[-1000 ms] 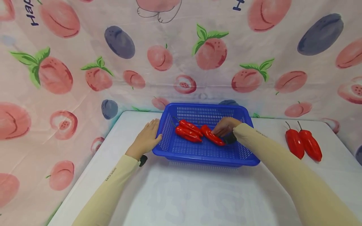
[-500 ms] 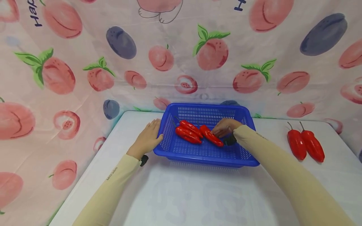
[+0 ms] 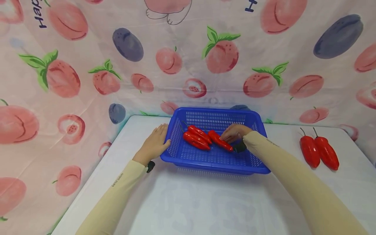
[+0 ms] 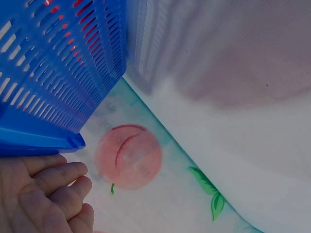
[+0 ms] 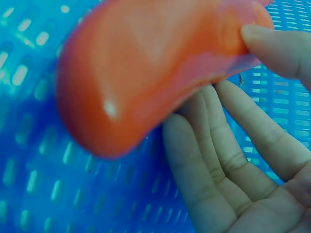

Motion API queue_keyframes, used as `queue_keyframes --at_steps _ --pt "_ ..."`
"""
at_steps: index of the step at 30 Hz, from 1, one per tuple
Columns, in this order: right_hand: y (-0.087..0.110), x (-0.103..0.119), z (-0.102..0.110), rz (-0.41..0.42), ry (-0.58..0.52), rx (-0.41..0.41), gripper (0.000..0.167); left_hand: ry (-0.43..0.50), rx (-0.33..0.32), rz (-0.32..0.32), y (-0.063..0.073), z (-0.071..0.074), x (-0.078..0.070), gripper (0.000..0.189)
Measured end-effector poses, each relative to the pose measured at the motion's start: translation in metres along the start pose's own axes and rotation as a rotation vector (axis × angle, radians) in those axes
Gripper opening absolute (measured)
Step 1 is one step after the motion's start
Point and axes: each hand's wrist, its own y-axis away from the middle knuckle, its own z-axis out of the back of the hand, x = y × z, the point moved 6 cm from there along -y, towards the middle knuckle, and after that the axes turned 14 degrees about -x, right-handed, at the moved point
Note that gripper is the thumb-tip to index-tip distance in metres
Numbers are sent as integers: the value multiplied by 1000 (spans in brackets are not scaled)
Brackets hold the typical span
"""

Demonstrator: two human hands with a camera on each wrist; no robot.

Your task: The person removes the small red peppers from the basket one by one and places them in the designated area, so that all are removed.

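A blue plastic basket with slotted walls stands on the white table. Inside it, my right hand pinches a glossy red pepper between thumb and fingers; the right wrist view shows this pepper close up, its rounded end free. Two more red peppers lie side by side in the basket's left half, stems toward the back left. At the basket's left side, my left hand lies with straight fingers along the rim. The left wrist view has those fingers just by the rim, gripping nothing.
Two red peppers lie side by side on the table to the right of the basket, stems pointing back. A fruit-printed cloth hangs behind and at the left of the table.
The view has shifted slightly. My right hand stays on the pepper, which has moved only a little within the basket. My left hand keeps its place at the rim.
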Motion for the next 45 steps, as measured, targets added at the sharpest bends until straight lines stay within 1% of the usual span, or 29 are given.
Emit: queue_keyframes --at_steps 4,6,11,16,24,30,34,38,41,45 --pt "1 1 1 6 -8 -2 38 1 0 2 0 -1 0 67" --pt "2 1 1 5 -2 -1 39 2 1 4 0 -1 0 67" --pt "3 2 -2 14 44 4 45 6 2 1 0 0 -1 67" --pt "4 4 -5 36 66 11 45 5 0 1 -1 -1 0 68" --pt "3 5 -9 51 109 -22 40 14 -7 1 1 0 0 67" --pt "3 4 -7 56 106 -44 37 12 -5 -3 2 -2 -1 66" --pt "3 5 -2 59 103 -97 34 19 5 4 3 -2 -1 67" --pt "3 7 2 59 105 -145 27 20 4 3 2 -2 -1 67" --pt "3 8 4 53 99 -146 24 11 5 8 1 -1 0 67" --pt "2 8 4 45 91 -139 27 4 8 12 1 -1 1 68"
